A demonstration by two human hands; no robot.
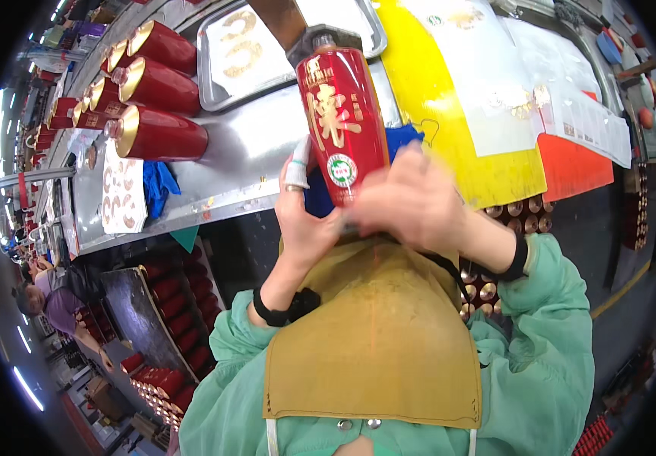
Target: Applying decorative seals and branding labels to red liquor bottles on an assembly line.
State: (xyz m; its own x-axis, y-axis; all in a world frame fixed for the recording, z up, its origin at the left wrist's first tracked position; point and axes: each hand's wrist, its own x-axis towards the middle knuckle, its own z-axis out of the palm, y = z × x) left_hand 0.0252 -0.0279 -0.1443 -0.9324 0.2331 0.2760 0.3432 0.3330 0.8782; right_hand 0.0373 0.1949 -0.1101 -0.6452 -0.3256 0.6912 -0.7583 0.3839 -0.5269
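Observation:
A glossy red bottle (pixel 345 114) with gold characters and a round green-and-white label lies in front of me. Its neck points away, against a dark block-shaped holder (pixel 320 44). My left hand (pixel 305 216) is closed around the bottle's lower left side; a white cover sits on one finger, and a ring shows. Motion smears my right hand (pixel 419 201), which is at the bottle's lower right side near the base; its fingers are not clear. Beneath the bottle, a blue cloth (pixel 404 138) shows in part.
Several red bottles with gold shoulders (pixel 164 133) lie at left beside a decal sheet (pixel 123 194) and another blue cloth (pixel 159 186). A metal tray (pixel 208 72) holds decal sheets. Yellow (pixel 438 99) and orange sheets (pixel 575 171) lie right. Another person (pixel 62 304) is far left.

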